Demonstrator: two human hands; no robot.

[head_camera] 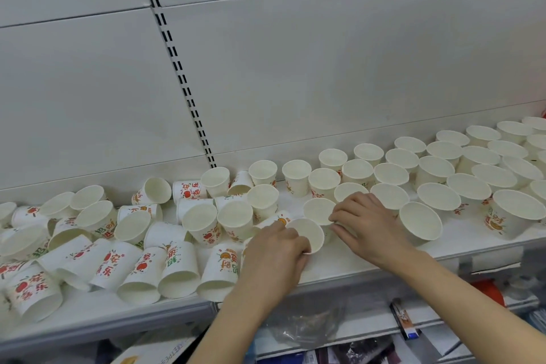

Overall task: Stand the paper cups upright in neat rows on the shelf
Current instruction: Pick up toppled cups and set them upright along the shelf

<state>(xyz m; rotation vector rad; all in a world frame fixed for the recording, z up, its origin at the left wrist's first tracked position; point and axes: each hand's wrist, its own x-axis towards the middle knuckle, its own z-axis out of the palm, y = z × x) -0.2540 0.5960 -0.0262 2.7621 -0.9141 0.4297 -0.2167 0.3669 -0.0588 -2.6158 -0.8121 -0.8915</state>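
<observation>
A paper cup (307, 233) is gripped around its side by the left hand (274, 251), fingers curled about it, at the front of the shelf (348, 263). Just behind that cup, a second cup (319, 211) is touched at its rim by the fingertips of the right hand (366, 221); whether it is pinched or merely steadied cannot be told. To the right of the held cup, upright cups (437, 168) are already set in rows running toward the back panel (295, 68). To its left, a heap of toppled cups (124, 248) is spread over the shelf, many lying on their sides with the printed pattern showing.

The step is best done, it seems, if the held cup is brought fully upright, base flat, and lined up beside the neighbouring row without the thin walls being squeezed. Nearby cups are easily knocked, so little sideways sweep should be used.

The shelf is white and smooth, with a slotted upright (177, 68) set in the pale panel behind. Packaged goods (404, 322) are seen on a lower level.
</observation>
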